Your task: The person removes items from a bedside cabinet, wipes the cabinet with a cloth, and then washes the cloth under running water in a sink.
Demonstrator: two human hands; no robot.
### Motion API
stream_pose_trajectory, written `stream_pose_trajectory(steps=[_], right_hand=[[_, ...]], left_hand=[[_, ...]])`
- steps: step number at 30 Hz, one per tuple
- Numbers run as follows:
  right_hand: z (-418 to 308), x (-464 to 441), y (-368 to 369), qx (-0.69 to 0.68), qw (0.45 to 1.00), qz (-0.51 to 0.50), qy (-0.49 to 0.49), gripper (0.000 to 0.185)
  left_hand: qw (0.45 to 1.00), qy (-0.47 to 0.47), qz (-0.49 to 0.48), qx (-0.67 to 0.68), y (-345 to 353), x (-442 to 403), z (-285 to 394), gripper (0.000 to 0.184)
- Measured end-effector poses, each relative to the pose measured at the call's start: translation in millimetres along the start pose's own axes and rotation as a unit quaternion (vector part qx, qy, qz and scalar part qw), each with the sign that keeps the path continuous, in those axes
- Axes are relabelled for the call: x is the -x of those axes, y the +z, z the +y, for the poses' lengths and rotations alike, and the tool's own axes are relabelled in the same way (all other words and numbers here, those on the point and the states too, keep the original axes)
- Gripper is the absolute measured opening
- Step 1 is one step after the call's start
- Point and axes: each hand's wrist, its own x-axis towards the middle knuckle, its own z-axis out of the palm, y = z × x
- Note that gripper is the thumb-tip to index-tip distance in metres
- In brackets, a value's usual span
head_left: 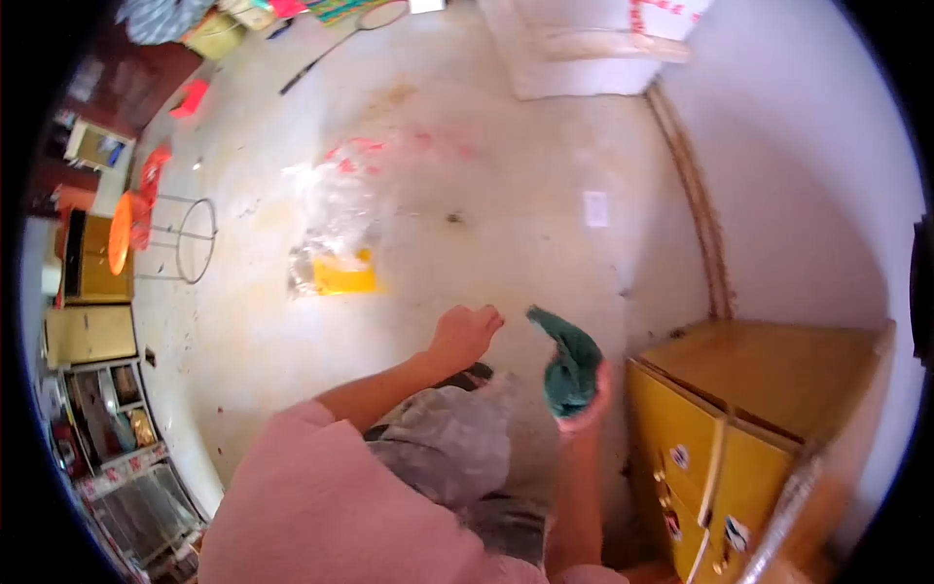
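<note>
My right hand (587, 407) is closed around a crumpled dark green cloth (572, 360). One end of the cloth sticks out beyond the fingers and curves up to the left. Left of the cloth, with a gap between, is my left hand (465, 336), its fingers curled in and no object showing in them. Both hands are in front of my body, above the pale floor (516, 234). A grey, whitish bundle of fabric or plastic (448, 443) lies below my left forearm; what exactly it is I cannot tell.
A yellow wooden cabinet (759, 389) stands close on my right, by the wall. Ahead lies a clear plastic bag with a yellow patch (345, 273). A white foam box (593, 58), a badminton racket (326, 60) and an orange-topped stool (122, 234) are farther off.
</note>
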Motion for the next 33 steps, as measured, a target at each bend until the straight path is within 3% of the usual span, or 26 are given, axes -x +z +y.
stream_pose_trajectory(steps=[1, 2, 3, 5, 7, 8, 9, 10, 11, 14, 15, 17, 20, 21, 24, 27, 31, 32, 33], right_hand=[[0.3, 0.9, 24.6, 0.093, 0.995, 0.015, -0.043, 0.054], [-2.5, 5.0, 44.0, 0.068, 0.997, 0.009, -0.029, 0.055], [-4.7, 7.1, 62.5, 0.042, 0.999, -0.002, -0.012, 0.055], [-7.9, 15.9, 96.0, 0.019, 1.0, -0.008, 0.024, 0.056], [-9.9, 27.6, 131.7, 0.029, 0.998, 0.005, 0.06, 0.058], [-16.9, 34.6, 147.9, 0.183, 0.982, -0.027, 0.038, 0.06], [-12.5, 36.0, 175.1, 0.261, 0.961, -0.033, -0.086, 0.053], [-14.4, 38.1, 183.5, 0.384, 0.913, 0.002, -0.141, 0.053], [-15.9, 45.9, 187.6, 0.495, 0.846, 0.042, -0.194, 0.053], [-30.5, 74.6, 218.7, 0.316, 0.944, 0.086, -0.037, 0.051], [-30.2, 84.0, 223.3, 0.299, 0.946, 0.121, 0.004, 0.05], [-25.3, 97.9, 237.6, 0.265, 0.941, 0.192, 0.084, 0.05], [-9.1, 122.2, 296.7, 0.424, 0.889, 0.159, 0.067, 0.039], [-7.1, 126.3, 326.5, 0.442, 0.886, 0.116, 0.079, 0.038], [5.1, 130.3, 415.9, 0.478, 0.874, -0.013, 0.087, 0.031], [27.1, 109.4, 498.0, 0.506, 0.846, -0.116, 0.121, 0.03], [75.1, 69.6, 572.3, 0.642, 0.74, -0.194, 0.052, 0.027], [88.3, 57.7, 583.6, 0.6, 0.765, -0.226, 0.056, 0.024], [101.2, 40.3, 583.4, 0.632, 0.733, -0.251, 0.005, 0.022]], left_hand=[[0.99, -0.055, 0.024, 0.127, -10.3, 1.4, 30.7, 0.018], [0.971, -0.055, 0.049, 0.226, -7.5, 4.2, 41.7, 0.032], [0.925, -0.097, 0.023, 0.366, -13.2, 6.3, 58.5, 0.034], [0.77, -0.175, -0.025, 0.613, -33.2, 11.1, 89.9, 0.038], [0.714, -0.205, -0.113, 0.66, -66.1, 29.3, 116.3, 0.041], [0.685, -0.213, -0.156, 0.679, -83.0, 36.2, 132.2, 0.043], [0.772, -0.152, -0.16, 0.597, -99.0, 44.5, 148.8, 0.043], [0.846, -0.085, -0.157, 0.502, -112.3, 51.8, 162.8, 0.043], [0.863, -0.099, -0.158, 0.47, -119.0, 58.8, 168.2, 0.041], [0.904, -0.124, -0.115, 0.393, -139.6, 84.8, 166.3, 0.037], [0.914, -0.13, -0.094, 0.371, -149.1, 95.9, 165.5, 0.036], [0.888, -0.154, -0.025, 0.433, -176.1, 120.5, 166.9, 0.028], [0.873, -0.165, 0.092, 0.451, -218.3, 150.8, 168.0, 0.018], [0.871, -0.167, 0.132, 0.443, -236.7, 160.1, 167.5, 0.014], [0.767, -0.202, 0.181, 0.582, -308.9, 181.1, 163.9, 0.014], [0.74, -0.185, 0.23, 0.604, -388.9, 198.6, 159.5, 0.013], [0.738, -0.115, 0.37, 0.552, -478.7, 218.1, 155.4, 0.012], [0.769, -0.102, 0.405, 0.484, -486.2, 219.8, 145.8, 0.012], [0.794, -0.098, 0.438, 0.41, -493.2, 222.8, 138.9, 0.012]])
